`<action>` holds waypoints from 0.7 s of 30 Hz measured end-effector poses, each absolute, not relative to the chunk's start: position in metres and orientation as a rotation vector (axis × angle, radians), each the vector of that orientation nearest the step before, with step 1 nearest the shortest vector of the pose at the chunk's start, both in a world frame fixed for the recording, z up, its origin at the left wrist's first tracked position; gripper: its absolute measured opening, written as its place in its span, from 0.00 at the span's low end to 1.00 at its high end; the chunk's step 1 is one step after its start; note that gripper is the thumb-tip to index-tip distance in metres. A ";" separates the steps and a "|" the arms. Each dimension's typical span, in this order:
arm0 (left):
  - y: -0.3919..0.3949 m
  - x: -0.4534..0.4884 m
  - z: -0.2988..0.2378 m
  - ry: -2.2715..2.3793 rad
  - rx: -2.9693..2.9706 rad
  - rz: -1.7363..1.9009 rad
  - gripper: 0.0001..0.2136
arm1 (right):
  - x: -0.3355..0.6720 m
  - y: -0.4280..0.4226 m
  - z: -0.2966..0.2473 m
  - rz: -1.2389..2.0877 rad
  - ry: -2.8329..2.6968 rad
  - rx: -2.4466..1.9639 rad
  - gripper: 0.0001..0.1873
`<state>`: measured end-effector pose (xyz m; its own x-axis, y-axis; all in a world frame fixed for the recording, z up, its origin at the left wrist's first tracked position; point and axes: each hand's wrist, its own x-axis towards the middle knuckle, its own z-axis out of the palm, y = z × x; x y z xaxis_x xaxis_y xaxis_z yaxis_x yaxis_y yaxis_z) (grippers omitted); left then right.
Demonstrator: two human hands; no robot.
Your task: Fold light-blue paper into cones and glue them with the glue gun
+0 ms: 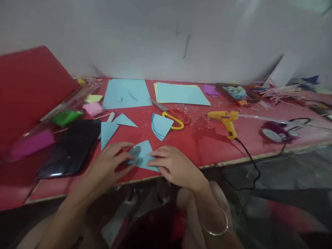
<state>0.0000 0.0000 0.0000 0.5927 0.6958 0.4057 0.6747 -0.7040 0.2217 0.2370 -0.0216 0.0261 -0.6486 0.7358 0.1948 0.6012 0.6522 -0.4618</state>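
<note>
A light blue paper piece (pixel 144 152) lies on the red tabletop near its front edge, with shadows of fingers across it. My left hand (pixel 115 160) has its fingers apart, their tips at the paper's left side. On the right side, the bent fingers of my right hand (pixel 177 166) hold the paper's edge; the thumb is lower, near the corner. Just beyond, a rounded blue paper wedge (pixel 161 126) with dark curved lines partly covers scissors (pixel 176 121) with yellow and red handles. Two pointed blue paper scraps, one a triangle (pixel 126 120), lie beyond my left hand.
Blue sheets (pixel 127 94) and a paper stack (pixel 183 93) lie by the wall. A yellow glue gun (pixel 225 119) rests at right, its cord hanging over the edge. A black flat case (pixel 75 147) is at left. Far right are a tape roll (pixel 272 135) and a tray (pixel 240 95).
</note>
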 end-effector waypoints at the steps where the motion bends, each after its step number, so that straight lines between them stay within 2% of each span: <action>1: -0.001 0.001 0.001 1.247 2.764 0.725 0.08 | 0.236 -0.023 0.028 0.543 -2.518 -1.054 0.15; 6: -0.008 0.010 0.008 1.372 2.718 0.710 0.11 | 0.232 -0.029 0.031 0.560 -2.491 -1.095 0.14; 10: -0.018 0.023 0.015 1.278 2.659 0.602 0.13 | 0.233 -0.030 0.030 0.487 -2.500 -1.150 0.17; 15: -0.021 0.032 0.017 1.219 2.701 0.435 0.21 | 0.234 -0.036 0.037 0.471 -2.578 -1.264 0.25; 19: -0.020 0.032 0.015 1.173 2.716 0.431 0.20 | 0.235 -0.038 0.039 0.424 -2.583 -1.282 0.27; 21: -0.021 0.033 0.015 1.137 2.700 0.457 0.18 | 0.238 -0.036 0.038 0.463 -2.580 -1.250 0.25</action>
<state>0.0326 -0.0207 0.0150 0.6609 0.7202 0.2109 0.6661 -0.6924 0.2772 0.2384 -0.0358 0.0380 -0.6064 0.7917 0.0739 0.7167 0.5845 -0.3805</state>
